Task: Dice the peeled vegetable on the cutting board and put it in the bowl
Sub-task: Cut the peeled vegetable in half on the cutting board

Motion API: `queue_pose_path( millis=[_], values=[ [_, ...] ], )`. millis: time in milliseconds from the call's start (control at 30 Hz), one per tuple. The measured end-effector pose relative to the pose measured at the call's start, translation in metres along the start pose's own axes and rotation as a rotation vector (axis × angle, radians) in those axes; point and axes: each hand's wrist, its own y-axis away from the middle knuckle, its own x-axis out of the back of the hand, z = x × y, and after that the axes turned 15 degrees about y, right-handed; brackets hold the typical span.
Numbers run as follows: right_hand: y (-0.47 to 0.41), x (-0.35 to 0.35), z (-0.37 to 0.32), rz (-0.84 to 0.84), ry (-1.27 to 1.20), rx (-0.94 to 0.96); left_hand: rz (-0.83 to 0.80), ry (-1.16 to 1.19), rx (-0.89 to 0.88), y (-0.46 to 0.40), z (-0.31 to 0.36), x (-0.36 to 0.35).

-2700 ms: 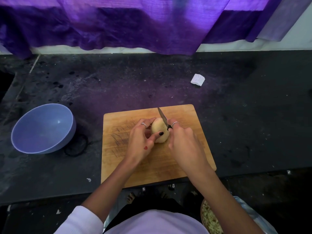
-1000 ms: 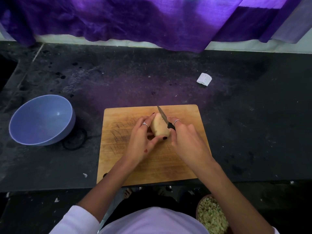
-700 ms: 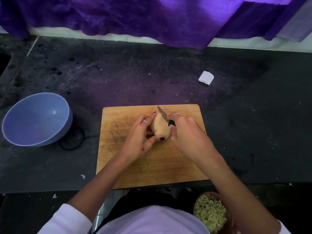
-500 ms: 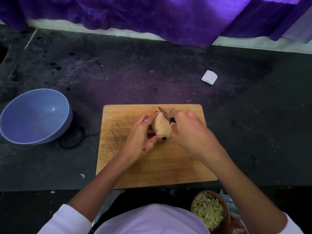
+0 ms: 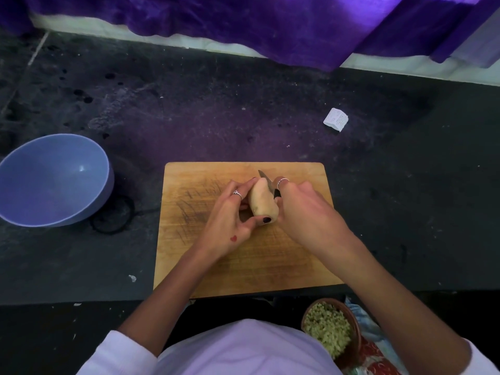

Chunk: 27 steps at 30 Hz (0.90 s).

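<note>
A peeled pale potato [image 5: 262, 203] stands on the wooden cutting board [image 5: 243, 266], near its far middle. My left hand [image 5: 228, 220] grips the potato from the left, thumb at its near end and fingers over its far end. My right hand [image 5: 308, 220] holds a small knife [image 5: 266, 180] by its black handle. The blade lies against the potato's right side, tip pointing away from me. An empty blue bowl [image 5: 51, 180] sits on the dark counter, left of the board.
A small white paper scrap [image 5: 335, 119] lies on the counter beyond the board's right corner. Below the counter edge, near my right elbow, is a brown bowl of chopped greenish bits [image 5: 331, 331]. Purple cloth [image 5: 243, 23] hangs along the back wall.
The knife blade has sunk lower along the potato's right side, so less of it shows. Both hands keep their hold. The camera has tilted, showing more of the brown bowl.
</note>
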Motion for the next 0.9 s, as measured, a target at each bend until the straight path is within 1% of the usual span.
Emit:
queue_pose_path(
  millis=[267,433,600,900],
  values=[
    [0.01,-0.036,0.006,0.121,-0.017,-0.045,-0.036,-0.06,-0.04,-0.001,-0.002,-0.001],
    [0.014,-0.042,0.009,0.204,-0.146,-0.07,-0.041,-0.151,-0.083,-0.002,0.0,-0.002],
    [0.016,-0.03,0.007,0.156,-0.158,-0.056,-0.052,-0.14,-0.083,0.003,0.0,-0.002],
    [0.018,0.016,0.019,-0.028,-0.078,-0.067,-0.101,-0.198,-0.117,0.006,-0.001,-0.005]
  ],
)
